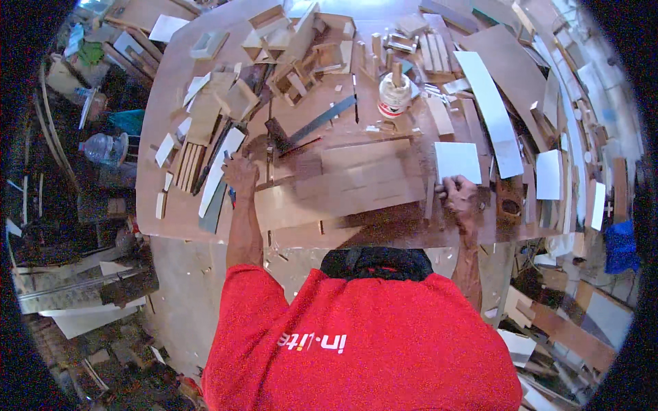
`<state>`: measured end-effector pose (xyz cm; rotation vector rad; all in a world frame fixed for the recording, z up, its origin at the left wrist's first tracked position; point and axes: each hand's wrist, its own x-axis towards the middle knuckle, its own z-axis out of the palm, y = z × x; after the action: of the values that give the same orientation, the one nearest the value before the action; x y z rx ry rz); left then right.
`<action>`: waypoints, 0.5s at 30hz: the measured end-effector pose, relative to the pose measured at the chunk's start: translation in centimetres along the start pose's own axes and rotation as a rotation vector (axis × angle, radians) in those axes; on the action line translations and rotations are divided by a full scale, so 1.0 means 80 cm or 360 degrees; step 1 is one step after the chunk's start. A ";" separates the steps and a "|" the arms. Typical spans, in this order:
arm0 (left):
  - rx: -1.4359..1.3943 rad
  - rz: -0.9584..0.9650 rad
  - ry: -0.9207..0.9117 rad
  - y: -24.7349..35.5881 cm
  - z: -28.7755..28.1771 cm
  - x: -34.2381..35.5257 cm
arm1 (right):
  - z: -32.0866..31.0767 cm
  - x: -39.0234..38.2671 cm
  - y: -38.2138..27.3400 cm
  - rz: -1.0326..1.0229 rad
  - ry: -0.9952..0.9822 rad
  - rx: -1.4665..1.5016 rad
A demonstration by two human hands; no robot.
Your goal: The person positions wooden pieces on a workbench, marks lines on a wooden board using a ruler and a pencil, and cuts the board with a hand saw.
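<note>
Flat white square board [458, 163] is on the right side of the big brown table [171, 212], seen from the head. The right hand [459, 194] is at its bottom edge, with bent fingers and thumb that seem to pinch it near the left corner. The left hand [241, 171] is far over on the other side, by a long thin white strip [214, 188]. Its fingers bend down, but I cannot tell if they grip anything. Between the hands lies a long, flat, light brown wooden board [343, 186]. Past it are a saw with a grey blade and dark handle [319, 122] and a round white tub with a stick in it [395, 103].

At the back, some small pale wooden boxes [296, 83] have their sides up, so those look put together. Lots of wooden sticks [188, 166] and flat bits lie loose. My guess is the work is part done, with many pieces left.
</note>
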<state>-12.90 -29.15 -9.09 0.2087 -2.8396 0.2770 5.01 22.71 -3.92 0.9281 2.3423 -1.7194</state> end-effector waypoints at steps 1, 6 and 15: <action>0.0085 -0.0052 -0.0061 -0.006 0.005 -0.002 | 0.020 0.004 -0.014 -0.0065 -0.0092 -0.0012; 0.0142 -0.0073 -0.0060 -0.023 0.026 -0.007 | 0.148 0.032 -0.069 -0.0452 -0.0408 -0.0121; -0.0448 0.0163 -0.0128 -0.048 0.069 0.006 | 0.326 0.074 -0.109 -0.0915 -0.0407 -0.1209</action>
<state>-14.15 -34.09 -13.46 0.0163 -2.9304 -0.1143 -11.42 0.33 -8.49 -0.0886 2.8529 -0.7915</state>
